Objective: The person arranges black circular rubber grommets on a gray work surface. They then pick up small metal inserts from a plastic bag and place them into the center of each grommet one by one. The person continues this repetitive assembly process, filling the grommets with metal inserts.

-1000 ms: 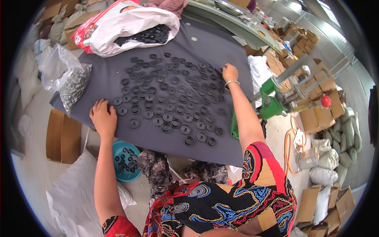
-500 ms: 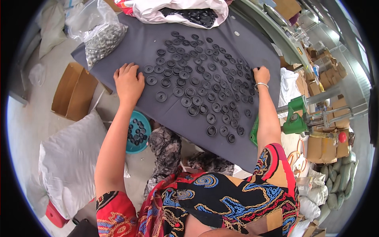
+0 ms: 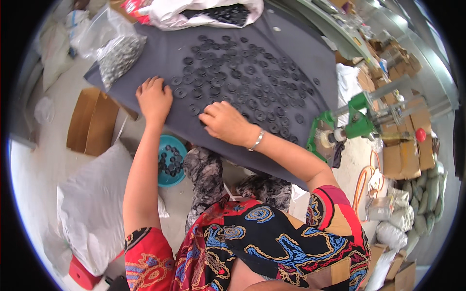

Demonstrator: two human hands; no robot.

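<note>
1. Discs (image 3: 261, 115), black, round, large qty., spread over mid-part of cloth-covered desk (image 3: 165, 53); some touching, some apart.
2. R hand (image 3: 226, 123): at desk's near edge, beside closest discs. Fingers curled, dark piece (image 3: 202, 123) showing below fingertips; from my remote view I can't tell if gripped or only touched.
3. L hand (image 3: 155, 102): palm down at desk's L edge, fingers slack, nothing grasped that I can see.
4. Handling, my judgement: pinch each disc by rim, 1 at a time. Lift, don't drag; cloth may ruck & neighbours get swept along.
5. L hand best used as light cloth anchor. I'd watch near edge, as loose pcs. could roll off.
6. Teal basin (image 3: 171, 181): on floor below near edge, part-filled w/ dark discs of similar look.
7. Clear bag (image 3: 104, 31): desk's far L, small grey pcs., prob. metal, in lower part; upper film loose.
8. White-and-red sack (image 3: 167, 14): far edge, mouth wide, black pcs. inside, type unconfirmed.
9. Cardboard box (image 3: 82, 121): floor, L of desk; contents n/k.
</note>
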